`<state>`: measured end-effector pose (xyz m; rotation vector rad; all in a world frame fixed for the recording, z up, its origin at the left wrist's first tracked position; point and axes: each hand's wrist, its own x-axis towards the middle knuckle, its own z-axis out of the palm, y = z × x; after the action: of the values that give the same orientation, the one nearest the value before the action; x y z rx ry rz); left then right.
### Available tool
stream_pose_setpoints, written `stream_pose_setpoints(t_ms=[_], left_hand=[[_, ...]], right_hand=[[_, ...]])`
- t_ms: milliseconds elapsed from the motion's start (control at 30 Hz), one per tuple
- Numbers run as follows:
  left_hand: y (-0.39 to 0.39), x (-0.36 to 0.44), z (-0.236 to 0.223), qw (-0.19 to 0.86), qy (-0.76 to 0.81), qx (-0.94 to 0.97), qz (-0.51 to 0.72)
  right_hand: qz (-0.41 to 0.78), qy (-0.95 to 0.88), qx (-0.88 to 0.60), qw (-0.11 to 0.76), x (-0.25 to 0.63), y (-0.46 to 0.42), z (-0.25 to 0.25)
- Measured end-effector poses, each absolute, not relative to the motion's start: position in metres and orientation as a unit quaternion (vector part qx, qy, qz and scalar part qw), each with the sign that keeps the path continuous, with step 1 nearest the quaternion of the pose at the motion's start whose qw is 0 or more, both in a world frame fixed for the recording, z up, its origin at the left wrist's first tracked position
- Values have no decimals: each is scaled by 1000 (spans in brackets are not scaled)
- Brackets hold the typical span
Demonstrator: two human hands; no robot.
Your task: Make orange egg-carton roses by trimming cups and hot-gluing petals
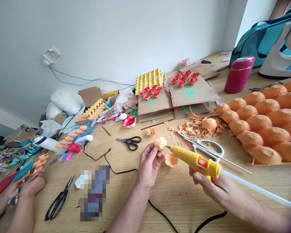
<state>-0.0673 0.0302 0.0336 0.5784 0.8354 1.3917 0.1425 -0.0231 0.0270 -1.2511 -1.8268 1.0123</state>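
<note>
Below a pale wall (111,38) spread a wooden table (178,197); mid-frame, the left hand (148,161) pinched an orange flower (158,144), likely light and fragile, best held by its base, while the right hand (215,187) clasped a yellow glue gun (189,157).

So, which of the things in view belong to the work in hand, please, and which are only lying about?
Likely part of the work:
- yellow glue gun
- translucent glue stick behind it
- held orange egg-carton flower
- loose orange petal cup
- orange egg tray

Probably just lying about:
- magenta flask
- teal bag
- crumpled plastic bag
</note>
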Motion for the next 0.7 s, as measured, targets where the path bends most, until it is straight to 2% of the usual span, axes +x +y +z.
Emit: stream_pose_setpoints(t_ms=[700], left_hand=[[29,-69,30,588,388,394,591]], right_hand=[[394,-702,-470,361,144,-22,26]])
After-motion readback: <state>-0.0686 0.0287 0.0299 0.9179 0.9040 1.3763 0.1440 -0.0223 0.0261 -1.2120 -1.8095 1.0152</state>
